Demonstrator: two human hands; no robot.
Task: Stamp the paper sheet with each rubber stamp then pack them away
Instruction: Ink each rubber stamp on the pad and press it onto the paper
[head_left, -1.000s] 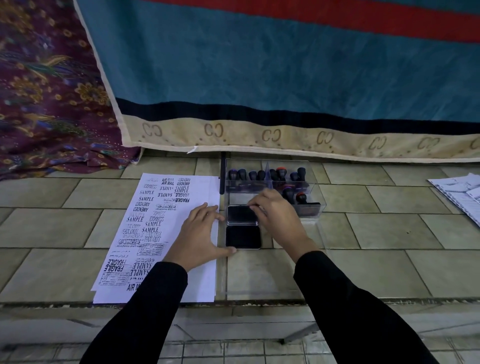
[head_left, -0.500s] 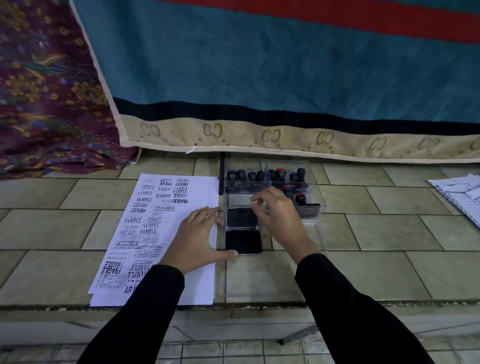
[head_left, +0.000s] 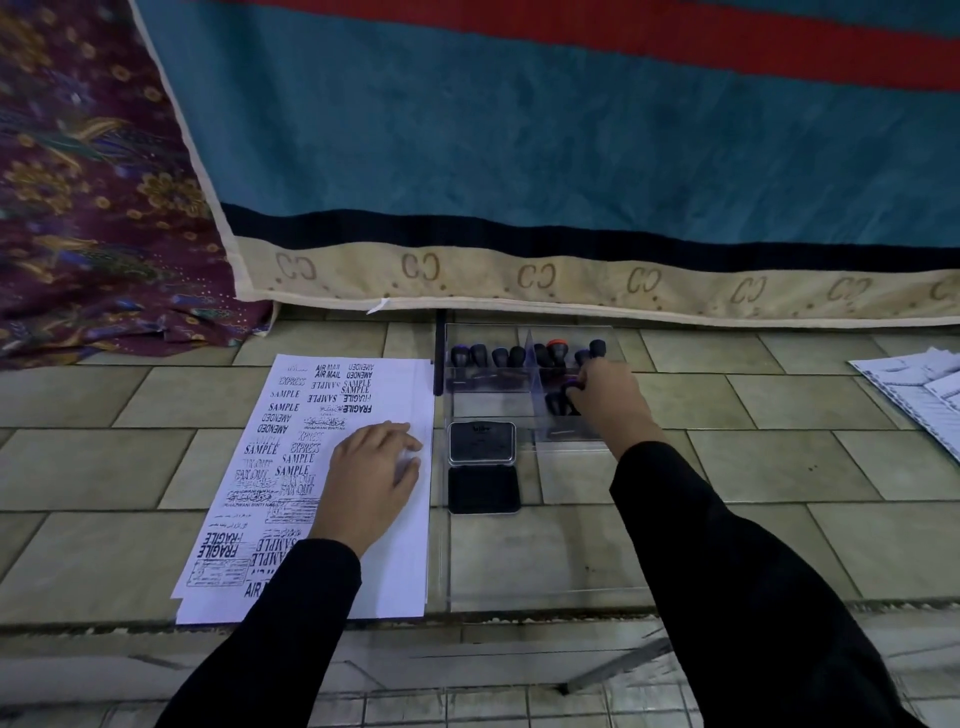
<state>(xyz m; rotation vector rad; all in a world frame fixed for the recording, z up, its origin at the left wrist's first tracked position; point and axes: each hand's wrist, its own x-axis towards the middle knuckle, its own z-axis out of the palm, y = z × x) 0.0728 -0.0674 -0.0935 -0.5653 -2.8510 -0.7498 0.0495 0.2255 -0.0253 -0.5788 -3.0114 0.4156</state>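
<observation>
A white paper sheet (head_left: 311, 467) covered with black stamp prints lies on the tiled floor at the left. My left hand (head_left: 374, 467) rests flat on its right part, fingers straight. To its right an open black ink pad (head_left: 483, 465) lies with its lid folded back. Behind it stands a clear plastic box (head_left: 488, 402) with several dark-handled rubber stamps (head_left: 498, 356) upright inside. My right hand (head_left: 608, 400) reaches into the box's right compartment, its fingers curled round the handle of one stamp (head_left: 569, 387).
A clear lid (head_left: 545, 566) lies flat on the tiles in front of the ink pad. A blue and red blanket (head_left: 519, 156) hangs behind the box. Patterned cloth (head_left: 93, 208) lies at the far left. More printed papers (head_left: 914, 384) sit at the right edge.
My right hand moved from the ink pad back and right into the stamp box and took hold of a stamp. My left hand slid left, further onto the paper.
</observation>
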